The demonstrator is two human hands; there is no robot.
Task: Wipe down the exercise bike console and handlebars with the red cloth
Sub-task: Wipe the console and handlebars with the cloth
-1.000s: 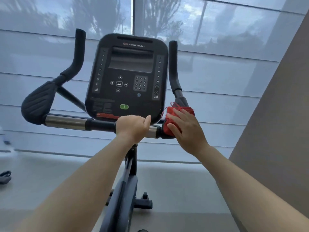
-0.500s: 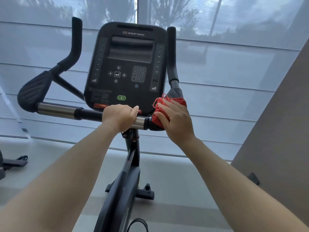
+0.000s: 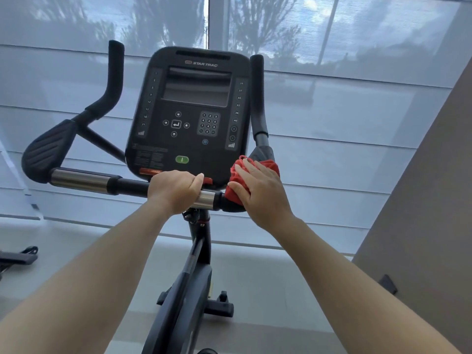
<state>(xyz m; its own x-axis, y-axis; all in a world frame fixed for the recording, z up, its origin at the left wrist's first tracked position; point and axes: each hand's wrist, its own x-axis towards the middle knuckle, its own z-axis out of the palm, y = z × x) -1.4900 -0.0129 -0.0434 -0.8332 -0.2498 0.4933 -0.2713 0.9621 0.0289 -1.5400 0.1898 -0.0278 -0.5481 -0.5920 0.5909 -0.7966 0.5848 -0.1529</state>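
Observation:
The black bike console (image 3: 191, 116) stands upright in the middle, its screen dark. A horizontal handlebar (image 3: 84, 178) with steel sections runs below it, with black upright grips on both sides. My left hand (image 3: 175, 190) grips the bar just under the console. My right hand (image 3: 260, 190) lies with straight fingers on the red cloth (image 3: 236, 180), pressing it against the right elbow pad of the handlebar. Most of the cloth is hidden under the hand.
The bike's post and frame (image 3: 196, 256) run down between my arms to a base foot (image 3: 219, 306). A beige wall (image 3: 421, 200) rises close on the right. Shaded windows stand behind. Part of another machine (image 3: 18, 256) sits at the left floor edge.
The view has shifted slightly, and my right hand with the cloth has slid a little along the right pad. My left hand keeps its grip on the bar.

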